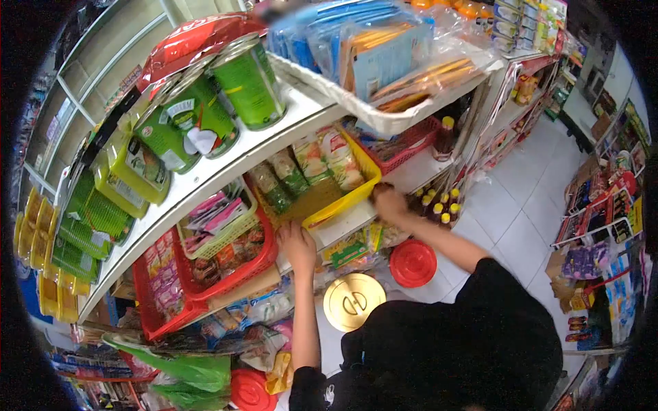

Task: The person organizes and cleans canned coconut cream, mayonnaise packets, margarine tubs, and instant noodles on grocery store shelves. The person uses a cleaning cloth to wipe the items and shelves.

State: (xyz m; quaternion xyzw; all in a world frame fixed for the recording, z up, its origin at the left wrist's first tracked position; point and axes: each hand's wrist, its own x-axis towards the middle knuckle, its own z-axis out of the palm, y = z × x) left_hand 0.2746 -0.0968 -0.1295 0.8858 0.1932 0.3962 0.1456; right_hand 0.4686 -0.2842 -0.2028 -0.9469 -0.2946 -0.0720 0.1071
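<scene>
A yellow plastic basket (345, 200) sits tilted on the shelf, with several clear packets (340, 161) of food standing along its back part. At its front left corner is my left hand (296, 245), fingers bent over the rim. My right hand (391, 203) is closed at the right end of the same basket, its fingertips partly hidden and dim. Directly left of my left hand stand a red basket (269, 248) of brown packets and a pale green basket (218, 244) of pink sachets.
Green cans (248, 82) and a white tray (391, 122) of plastic-wrapped packs stand on the shelf above. Yellow-capped bottles (439, 207) are right of my right hand. Below are a gold round lid (354, 302) and a red lid (412, 263). Tiled floor (531, 185) runs along the right.
</scene>
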